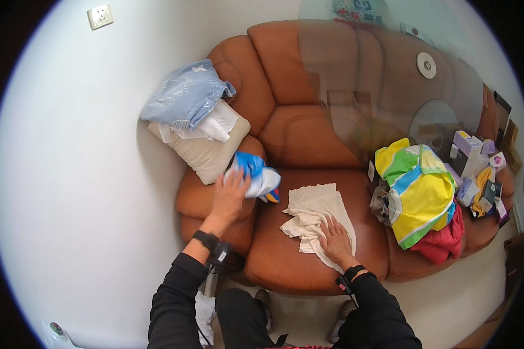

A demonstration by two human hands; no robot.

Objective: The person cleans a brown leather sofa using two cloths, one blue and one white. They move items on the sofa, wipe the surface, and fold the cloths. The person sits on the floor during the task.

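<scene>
On the seat of the brown leather sofa (314, 279) lies a cream cloth (314, 205), partly rumpled, with my right hand (337, 242) resting flat on its right part, fingers apart. My left hand (231, 192) is at the sofa's left armrest, beside a blurred blue and white cloth (257, 174); whether the fingers grip it cannot be told. Just behind that cloth, a beige pillow (201, 152) leans on the armrest, with a white cloth (216, 124) and a blue patterned cloth (183, 94) on top. Both wrists wear black straps.
To the right, a yellow, green and blue cloth (419, 192) is heaped over a red garment (443, 240). Small boxes (467, 146) and packets crowd the far right of the sofa. A transparent round glass sheet (375, 78) overlaps the sofa's back. A wall (70, 152) stands at left.
</scene>
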